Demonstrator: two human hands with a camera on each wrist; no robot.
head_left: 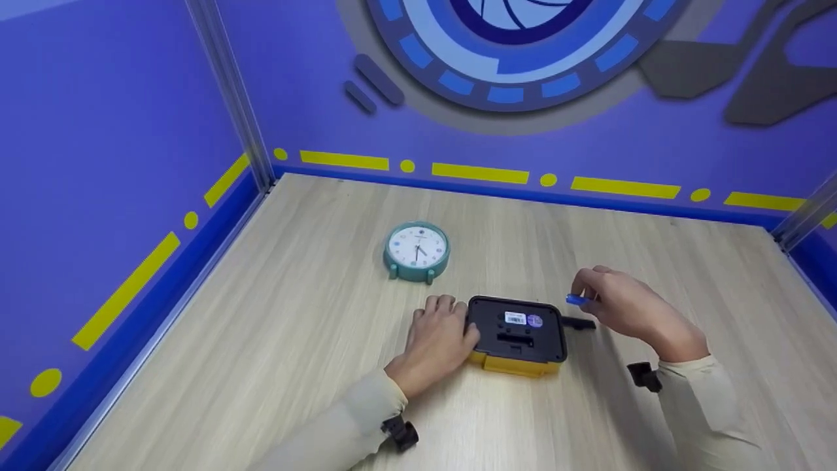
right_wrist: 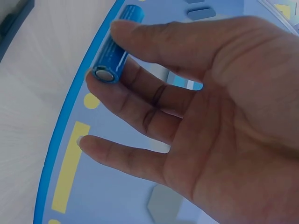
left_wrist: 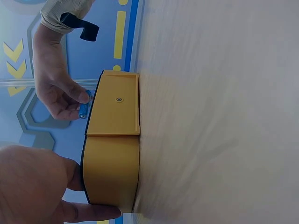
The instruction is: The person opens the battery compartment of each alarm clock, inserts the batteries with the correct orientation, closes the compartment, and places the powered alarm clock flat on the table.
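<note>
My right hand [head_left: 624,304] pinches a small blue battery [right_wrist: 110,58] between thumb and fingertips, its flat metal end showing in the right wrist view. It holds the battery above the right end of a yellow box [left_wrist: 112,105] with a black top face [head_left: 490,330]. That face carries a white barcode label [head_left: 515,318], a round purple sticker [head_left: 535,320] and a narrow recess [head_left: 516,339]. At the box's left end, my left hand [head_left: 441,337] holds the corner, thumb on the black face and a finger along the side. A black strip [head_left: 580,323] juts out from the right end.
Behind the box lies a teal alarm clock [head_left: 417,250], its white dial facing up. A wooden table [head_left: 294,294] carries everything. Blue printed panels [head_left: 314,124] with yellow dashes stand along its back and left side.
</note>
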